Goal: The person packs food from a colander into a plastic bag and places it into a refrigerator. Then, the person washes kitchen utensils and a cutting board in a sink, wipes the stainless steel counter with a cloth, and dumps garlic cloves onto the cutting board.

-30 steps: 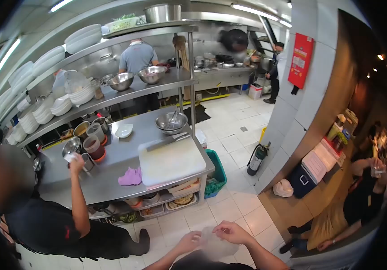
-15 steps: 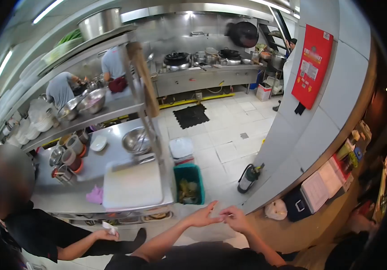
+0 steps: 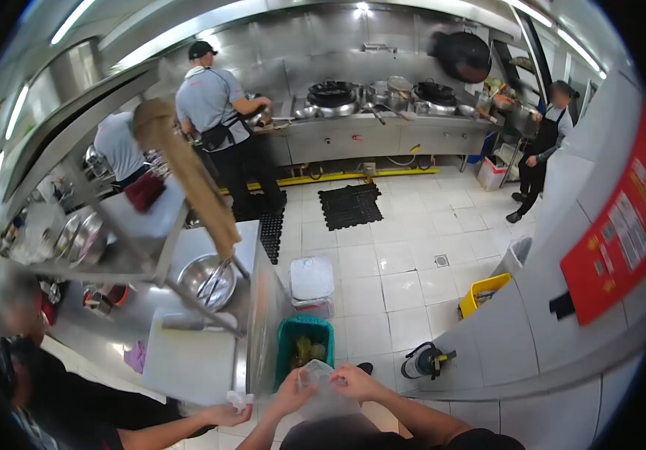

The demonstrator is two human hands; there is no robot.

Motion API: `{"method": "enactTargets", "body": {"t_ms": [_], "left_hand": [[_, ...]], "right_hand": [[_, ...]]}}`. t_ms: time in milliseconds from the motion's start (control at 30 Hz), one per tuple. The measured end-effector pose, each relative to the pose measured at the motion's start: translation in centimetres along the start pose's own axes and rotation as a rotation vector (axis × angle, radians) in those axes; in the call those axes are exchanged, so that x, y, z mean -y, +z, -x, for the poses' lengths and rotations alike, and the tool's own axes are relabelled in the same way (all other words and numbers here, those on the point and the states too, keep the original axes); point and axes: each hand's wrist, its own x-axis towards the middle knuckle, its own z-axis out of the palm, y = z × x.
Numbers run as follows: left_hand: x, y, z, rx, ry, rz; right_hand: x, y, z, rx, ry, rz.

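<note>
The person's left hand (image 3: 291, 394) grips the left side of a clear bag (image 3: 328, 403); the right hand (image 3: 356, 383) pinches its upper right edge between bent fingertips. The bag lies between the two sets of fingers, at the near edge, its lower part hanging below them. A teal bin (image 3: 284, 346) stands just beyond. On the left, a co-worker's hand (image 3: 222, 415) holds a white tissue (image 3: 240, 400) near the board (image 3: 188, 358).

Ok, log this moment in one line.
left hand: holding translucent plastic item | right hand: at its edge | nearby: teal bin, cutting board | co-worker's hand: holding white crumpled item
</note>
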Motion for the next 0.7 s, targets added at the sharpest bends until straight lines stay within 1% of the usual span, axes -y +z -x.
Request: {"method": "enactTargets", "body": {"t_ms": [33,100,133,200,267,300,367,400,433,500,533,600,633,700], "left_hand": [[-1.2,0.4,-2.2,0.012,-0.006,-0.006],[-5.1,1.5,-7.7,-0.078,-0.203,0.115],[-5.6,2.2,-11.9,-0.058,-0.197,0.118],[-5.4,3.7,-19.3,0.074,0.118,-0.004],[-16.0,4.2,-25.3,0.297,0.172,-0.352],[-19.4,5.3,-28.5,0.355,0.201,-0.362],[-24.1,8.1,-34.3,0.432,0.321,-0.284],[-25.3,9.7,-37.3,0.422,0.494,-0.353],[-26.8,11.6,-39.8,0.465,0.529,-0.358],[-29.3,15.4,-44.2,0.635,0.35,-0.06],[-30.0,17.6,-46.6,0.668,0.378,-0.073],[-30.1,21.8,-50.4,0.795,0.093,0.317],[-30.2,23.3,-52.0,0.825,0.102,0.3],[-31.5,25.9,-55.7,0.869,-0.236,0.599]], "right_hand": [[-1.4,-1.5,-1.3,-0.007,0.007,-0.011],[-3.7,-5.7,-3.7,-0.049,-0.031,0.096],[-4.0,-8.8,-4.8,-0.065,-0.02,0.101],[-3.6,-14.6,-6.2,-0.233,0.014,0.261],[-3.8,-21.3,-7.1,-0.379,0.049,0.253],[-3.7,-24.6,-7.2,-0.436,0.081,0.249],[-3.4,-30.5,-6.7,-0.653,0.059,0.2],[-3.1,-32.8,-5.9,-0.712,0.079,0.202],[-2.6,-35.1,-5.1,-0.783,0.07,0.194],[-3.0,-38.6,-4.1,-0.897,0.062,0.195],[-4.2,-39.8,-3.5,-0.97,0.07,0.227],[-6.7,-41.6,-2.6,-1.072,0.116,0.246],[-8.6,-42.2,-2.3,-1.108,0.123,0.245],[-12.5,-45.0,-2.2,-1.032,0.198,0.225]]}}
